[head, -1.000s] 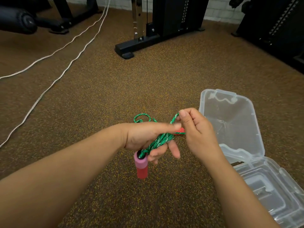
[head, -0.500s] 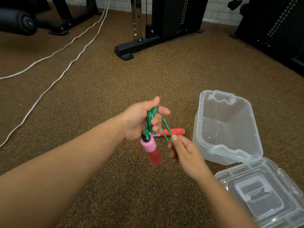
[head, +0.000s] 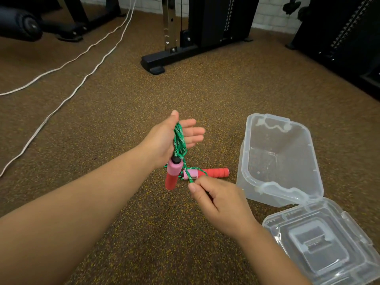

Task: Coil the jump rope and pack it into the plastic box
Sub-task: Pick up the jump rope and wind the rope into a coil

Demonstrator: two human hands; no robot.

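The green jump rope (head: 179,139) is wound in loops around my left hand (head: 172,138), whose fingers are spread flat. One pink and red handle (head: 173,174) hangs below that hand. The other pink and red handle (head: 207,173) lies on the floor just beyond my right hand (head: 216,200). My right hand pinches a strand of the rope between thumb and fingers, pulled down from the coil. The clear plastic box (head: 275,159) stands open and tipped on its side to the right, its hinged lid (head: 316,243) lying flat on the floor.
The floor is brown speckled rubber. A black weight machine base (head: 164,60) stands ahead, more black gym equipment (head: 337,33) at the right. Two white cables (head: 67,79) run across the floor at the left. A black padded roller (head: 18,25) sits far left.
My left hand rose and opened its fingers, with the rope coil still around it. My right hand moved down from the coil's top toward me, drawing a strand with it.
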